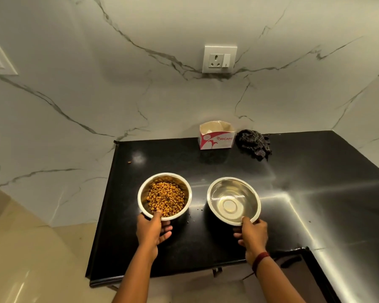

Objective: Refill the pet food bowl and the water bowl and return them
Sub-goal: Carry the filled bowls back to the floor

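Observed: left grip [153, 228] pinches rim of round steel kibble bowl [143, 197]; right grip [253, 234] clasps rim of round steel water bowl [217, 189]. Risk: one-sided holds may tilt on lifting, spilling water

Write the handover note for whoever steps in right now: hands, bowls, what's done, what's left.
Left hand: grips the food bowl by its near rim, thumb over the edge.
Right hand: grips the water bowl the same way.
Both bowls are side by side at the counter; I cannot tell whether they are lifted.
Done: the food bowl holds kibble; the water bowl seems to hold clear water.
Left: carry both back to their spot, which is not in view.
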